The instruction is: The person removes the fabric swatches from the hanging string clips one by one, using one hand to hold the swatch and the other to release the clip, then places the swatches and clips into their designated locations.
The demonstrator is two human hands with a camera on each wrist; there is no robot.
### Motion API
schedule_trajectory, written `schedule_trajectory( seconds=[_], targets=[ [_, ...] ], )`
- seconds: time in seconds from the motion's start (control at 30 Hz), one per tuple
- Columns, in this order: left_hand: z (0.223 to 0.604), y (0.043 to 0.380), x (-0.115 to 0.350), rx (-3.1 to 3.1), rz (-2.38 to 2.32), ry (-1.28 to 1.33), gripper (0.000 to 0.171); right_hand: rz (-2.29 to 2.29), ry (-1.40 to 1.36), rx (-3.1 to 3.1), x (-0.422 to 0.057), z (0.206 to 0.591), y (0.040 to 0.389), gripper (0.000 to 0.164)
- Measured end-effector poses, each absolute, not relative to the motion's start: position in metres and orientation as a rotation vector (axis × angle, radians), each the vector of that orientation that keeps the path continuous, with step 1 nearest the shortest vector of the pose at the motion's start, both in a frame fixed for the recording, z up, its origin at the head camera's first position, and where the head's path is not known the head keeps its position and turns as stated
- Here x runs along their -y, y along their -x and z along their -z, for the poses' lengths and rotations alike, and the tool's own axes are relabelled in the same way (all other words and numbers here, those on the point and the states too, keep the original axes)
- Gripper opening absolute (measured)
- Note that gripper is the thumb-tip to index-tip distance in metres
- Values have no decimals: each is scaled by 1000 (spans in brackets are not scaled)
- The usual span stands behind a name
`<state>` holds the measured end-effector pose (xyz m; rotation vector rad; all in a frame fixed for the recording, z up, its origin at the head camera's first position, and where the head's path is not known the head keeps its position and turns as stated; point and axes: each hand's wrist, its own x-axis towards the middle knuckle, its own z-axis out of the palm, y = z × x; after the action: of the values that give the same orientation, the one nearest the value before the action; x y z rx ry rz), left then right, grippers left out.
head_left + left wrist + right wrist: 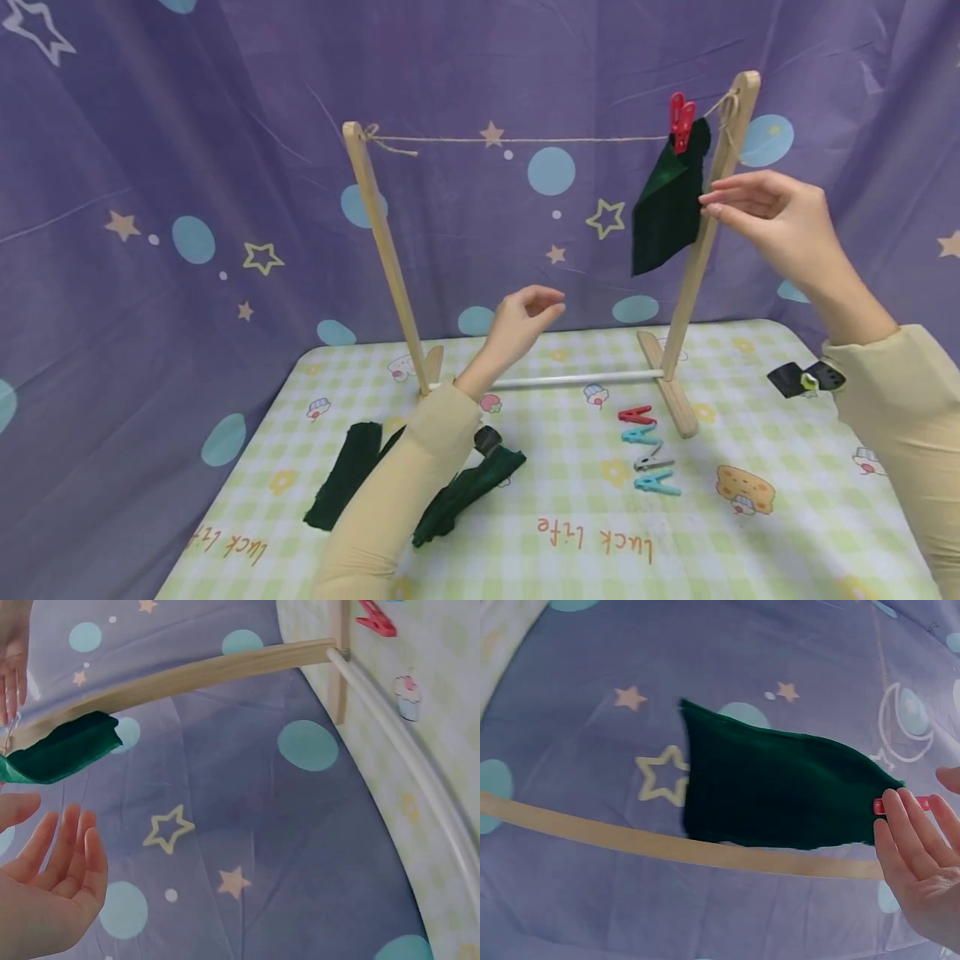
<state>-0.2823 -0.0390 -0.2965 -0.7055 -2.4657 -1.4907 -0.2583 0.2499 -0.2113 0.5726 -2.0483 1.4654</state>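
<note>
A dark green cloth (pixel 670 204) hangs from the string line (pixel 517 139) near its right end, held by a red clothespin (pixel 682 125). My right hand (pixel 780 215) is raised beside the right wooden post, close to the cloth's edge, with nothing between its loosely bent fingers. In the right wrist view that hand (pixel 922 862) overlaps the clothespin (pixel 879 806) at the cloth's upper end. Lower and further left, my left hand (pixel 521 321) hovers over the table, thumb and fingers apart, holding nothing. In the left wrist view its fingers (pixel 67 847) are relaxed.
More dark green cloths (pixel 468 496) lie at the table's left, partly hidden by my left forearm. Several clothespins (pixel 656 483), red, blue and grey, lie in a column at the right. A white bar (pixel 577 380) joins the feet of the wooden posts (pixel 386 250).
</note>
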Motion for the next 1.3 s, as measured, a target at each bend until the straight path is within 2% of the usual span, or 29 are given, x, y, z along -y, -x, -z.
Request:
schedule_trajectory(
  seconds=[0.6,1.17,1.3],
  targets=[
    [274,306,-11,2385,1473,725,22,-1465,-501,1964,-245,169,272,24],
    [277,322,-42,2371,1499,688,27,-1413,-525,2039,-241,141,289,26],
    [279,325,-48,2378,1538,674,29,-1398,-516,2126,-241,135,293,32]
  ],
)
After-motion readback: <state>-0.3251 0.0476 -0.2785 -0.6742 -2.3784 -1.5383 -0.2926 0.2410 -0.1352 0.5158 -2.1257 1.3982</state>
